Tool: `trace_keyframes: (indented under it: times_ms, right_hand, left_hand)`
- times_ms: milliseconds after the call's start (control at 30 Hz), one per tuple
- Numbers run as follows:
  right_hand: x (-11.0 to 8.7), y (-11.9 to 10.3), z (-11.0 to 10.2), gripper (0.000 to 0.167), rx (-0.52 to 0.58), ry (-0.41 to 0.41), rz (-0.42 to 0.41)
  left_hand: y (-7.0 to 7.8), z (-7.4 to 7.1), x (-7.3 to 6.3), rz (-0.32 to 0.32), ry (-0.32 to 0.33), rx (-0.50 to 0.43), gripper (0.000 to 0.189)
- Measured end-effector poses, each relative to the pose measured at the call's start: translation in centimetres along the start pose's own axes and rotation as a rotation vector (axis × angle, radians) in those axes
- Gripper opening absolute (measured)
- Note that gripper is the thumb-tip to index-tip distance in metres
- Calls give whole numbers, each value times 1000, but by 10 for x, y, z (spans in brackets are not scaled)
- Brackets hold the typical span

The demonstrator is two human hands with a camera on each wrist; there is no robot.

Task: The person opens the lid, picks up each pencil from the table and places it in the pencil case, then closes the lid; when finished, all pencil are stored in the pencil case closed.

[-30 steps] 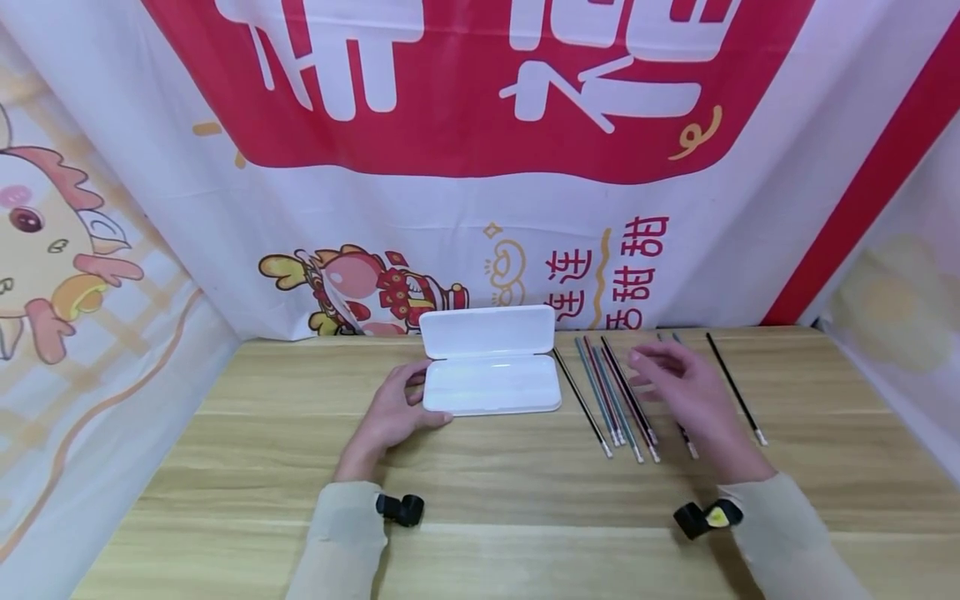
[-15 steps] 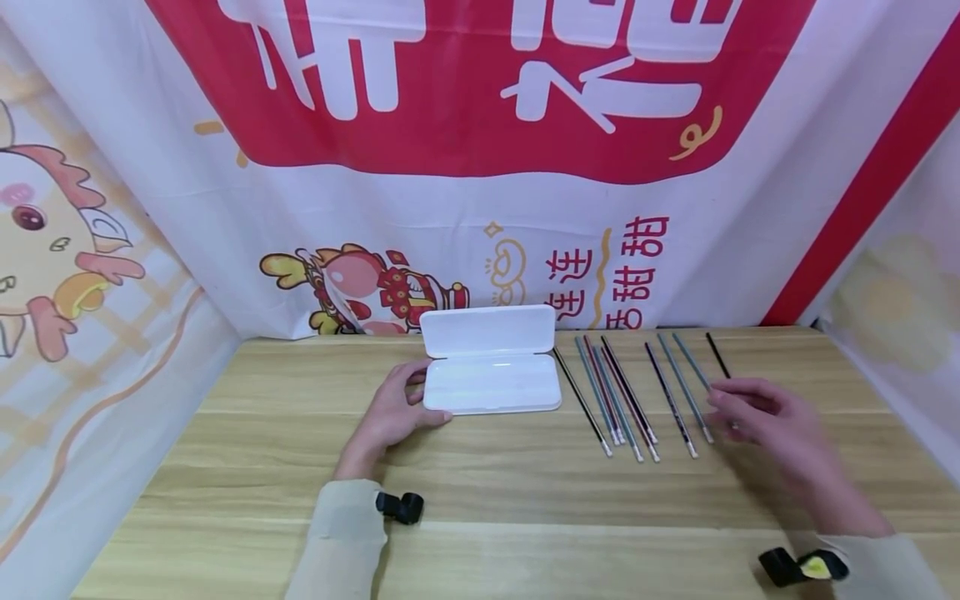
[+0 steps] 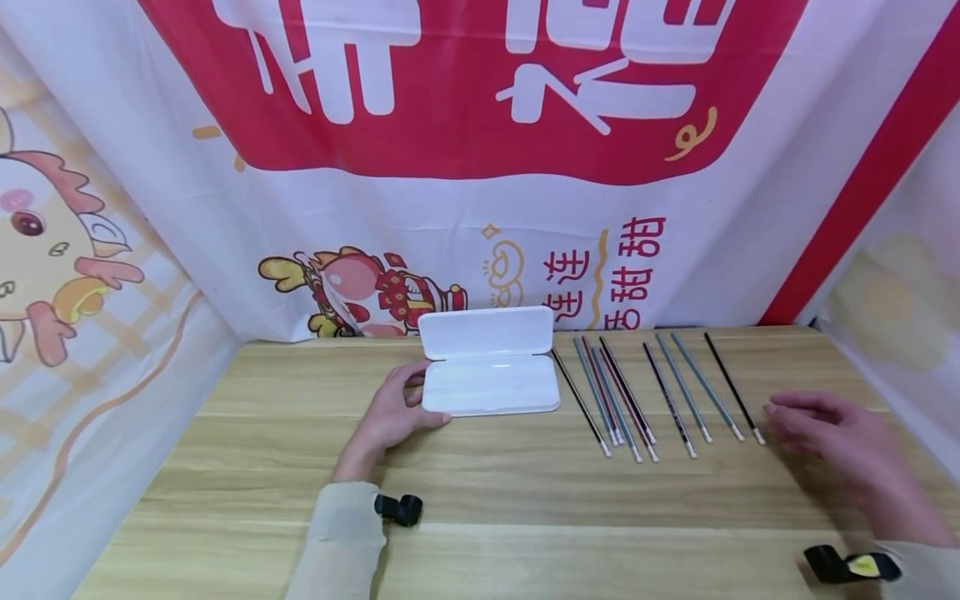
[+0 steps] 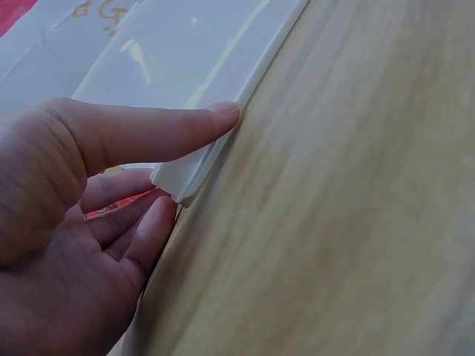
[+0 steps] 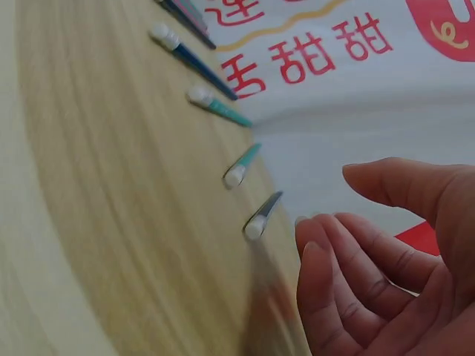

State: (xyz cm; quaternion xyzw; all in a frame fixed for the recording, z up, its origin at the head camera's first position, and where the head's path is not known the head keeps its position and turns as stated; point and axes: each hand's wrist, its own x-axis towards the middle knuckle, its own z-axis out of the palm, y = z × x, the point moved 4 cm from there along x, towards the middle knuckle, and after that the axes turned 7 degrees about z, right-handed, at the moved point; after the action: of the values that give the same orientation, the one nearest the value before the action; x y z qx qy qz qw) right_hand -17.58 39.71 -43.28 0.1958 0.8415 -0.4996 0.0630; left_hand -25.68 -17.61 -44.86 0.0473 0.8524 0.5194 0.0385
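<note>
A white pencil case point(image 3: 491, 385) lies with its lid point(image 3: 486, 332) raised, and its inside is bare. My left hand point(image 3: 392, 410) holds its left end, the thumb along the front edge and the fingers around the back corner. To the right, several pencils are spread with their white eraser ends toward me. A black pencil point(image 3: 733, 385) is the rightmost, beside a blue pencil point(image 3: 707, 387). My right hand point(image 3: 836, 433) hovers just right of the black pencil's eraser end. In the right wrist view, its thumb and loosely bent fingers stand apart with nothing between them.
Next to the case lies a dark gold-striped pencil point(image 3: 581, 402), then a close group of blue, red and dark pencils point(image 3: 627, 390). A printed cloth point(image 3: 480, 200) hangs behind the wooden table point(image 3: 495, 492), with more cloth at both sides.
My right hand has moved right, from above the middle pencils, past the blue ones, to beyond the black pencil, whose full length now shows. My left hand and the case stay put.
</note>
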Motion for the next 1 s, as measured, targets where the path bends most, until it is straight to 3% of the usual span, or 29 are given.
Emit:
trace_keyframes:
  times_ms: [100, 300, 467, 767, 1000]
  right_hand:
    - [4, 2, 0, 64, -48, 0, 37]
    - [9, 3, 1, 73, -37, -43, 66]
    - [11, 5, -1, 82, -117, -40, 101]
    - [12, 10, 2, 74, -171, -8, 63]
    - [16, 8, 4, 76, -227, -10, 92]
  left_hand:
    - [-1, -1, -2, 1, 1, -2, 88]
    - [-1, -3, -4, -2, -2, -21, 88]
    - [-2, -3, -5, -17, -5, -27, 88]
    - [-2, 0, -3, -6, -9, -49, 88]
    - [-1, -1, -2, -4, -2, -56, 89]
